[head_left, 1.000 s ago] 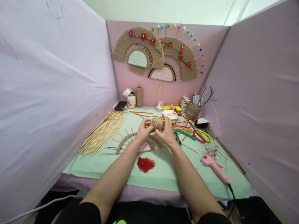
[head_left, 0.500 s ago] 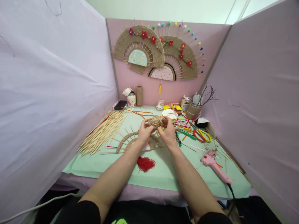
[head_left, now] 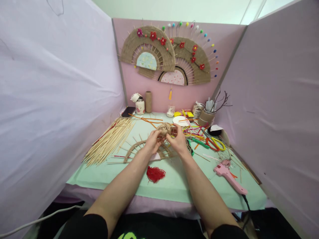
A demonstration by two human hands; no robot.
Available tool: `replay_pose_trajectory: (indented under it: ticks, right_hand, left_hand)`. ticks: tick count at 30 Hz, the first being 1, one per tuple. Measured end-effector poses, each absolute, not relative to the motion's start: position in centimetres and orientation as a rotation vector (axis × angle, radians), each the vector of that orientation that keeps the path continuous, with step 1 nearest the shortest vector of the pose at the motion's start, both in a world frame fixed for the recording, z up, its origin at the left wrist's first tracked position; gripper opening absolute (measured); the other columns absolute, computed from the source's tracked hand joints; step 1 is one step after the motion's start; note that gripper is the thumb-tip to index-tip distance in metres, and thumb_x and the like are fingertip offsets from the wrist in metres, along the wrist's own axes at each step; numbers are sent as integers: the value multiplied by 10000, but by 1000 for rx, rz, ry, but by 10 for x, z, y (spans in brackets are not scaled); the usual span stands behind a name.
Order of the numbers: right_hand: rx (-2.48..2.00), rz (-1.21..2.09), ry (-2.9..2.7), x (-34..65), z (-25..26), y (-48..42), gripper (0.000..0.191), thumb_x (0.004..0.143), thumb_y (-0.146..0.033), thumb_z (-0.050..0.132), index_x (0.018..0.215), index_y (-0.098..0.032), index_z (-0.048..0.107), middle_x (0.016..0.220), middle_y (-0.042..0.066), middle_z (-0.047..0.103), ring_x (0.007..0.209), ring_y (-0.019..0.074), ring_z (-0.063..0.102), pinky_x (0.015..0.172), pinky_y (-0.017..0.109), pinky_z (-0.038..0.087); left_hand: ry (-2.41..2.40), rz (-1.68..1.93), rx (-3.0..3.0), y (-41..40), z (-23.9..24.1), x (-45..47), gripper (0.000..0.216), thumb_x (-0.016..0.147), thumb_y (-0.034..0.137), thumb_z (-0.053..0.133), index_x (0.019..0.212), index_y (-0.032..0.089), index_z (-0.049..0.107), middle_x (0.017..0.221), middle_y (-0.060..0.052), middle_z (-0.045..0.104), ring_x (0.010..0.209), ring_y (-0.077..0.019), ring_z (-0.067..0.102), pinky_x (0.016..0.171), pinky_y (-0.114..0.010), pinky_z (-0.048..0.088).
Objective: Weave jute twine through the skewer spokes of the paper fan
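Both hands hold a ball of brown jute twine [head_left: 165,128] above the middle of the green mat [head_left: 174,186]. My left hand [head_left: 154,142] grips its left side with curled fingers. My right hand [head_left: 177,141] pinches its right side. Just below them lies a half-woven fan frame of skewers and twine [head_left: 139,149]. A red clump of thread [head_left: 155,174] rests on the mat near my forearms.
A fanned bundle of bamboo skewers [head_left: 109,141] lies at the left. A pink glue gun [head_left: 229,176] lies at the right, with scissors [head_left: 214,144] and coloured pipe cleaners behind. Jars, a twine spool [head_left: 149,102] and a cup stand at the back wall under two finished fans.
The twine ball and both hands have drifted slightly lower and left, with the fingers shifting round the ball.
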State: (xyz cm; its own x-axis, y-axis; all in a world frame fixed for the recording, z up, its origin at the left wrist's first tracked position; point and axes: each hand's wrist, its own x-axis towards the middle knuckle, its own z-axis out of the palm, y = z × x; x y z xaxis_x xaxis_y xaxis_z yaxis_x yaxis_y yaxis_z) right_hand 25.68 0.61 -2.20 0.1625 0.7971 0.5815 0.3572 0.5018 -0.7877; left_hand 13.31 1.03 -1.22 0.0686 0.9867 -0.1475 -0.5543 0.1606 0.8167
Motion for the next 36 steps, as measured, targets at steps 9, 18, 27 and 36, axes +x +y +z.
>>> replay_pose_trajectory:
  ticks: [9, 18, 27, 36]
  right_hand:
    - [-1175, 342, -1371, 259, -24, 7, 444, 678, -199, 560, 1117, -162, 505, 903, 72, 643, 788, 196, 609, 755, 352, 490]
    - [-1143, 535, -1228, 259, -21, 6, 378, 627, -171, 548, 1005, -173, 537, 723, -1, 632, 608, 149, 559, 616, 287, 470]
    - [-976, 1087, -725, 268, -21, 20, 271, 543, -172, 611, 804, -177, 540, 625, -58, 591, 512, 100, 521, 472, 213, 420]
    - [-820, 1006, -642, 288, -15, 26, 246, 557, -177, 636, 778, -181, 528, 643, -53, 589, 540, 91, 533, 496, 205, 434]
  left_hand:
    - [880, 1473, 1167, 8, -26, 142, 467, 698, 283, 706, 1136, 236, 553, 1073, -64, 611, 985, -203, 588, 833, -335, 496]
    - [1042, 1460, 1442, 12, -27, 132, 425, 662, 280, 733, 1063, 217, 610, 1018, -48, 662, 971, -211, 599, 912, -347, 441]
    - [741, 1339, 916, 9, -14, 133, 360, 676, 297, 609, 1024, 215, 570, 962, -27, 648, 815, -156, 614, 679, -272, 504]
    - [566, 1041, 551, 19, -2, 123, 242, 776, 325, 569, 920, 135, 608, 978, -111, 659, 939, -200, 632, 794, -315, 547]
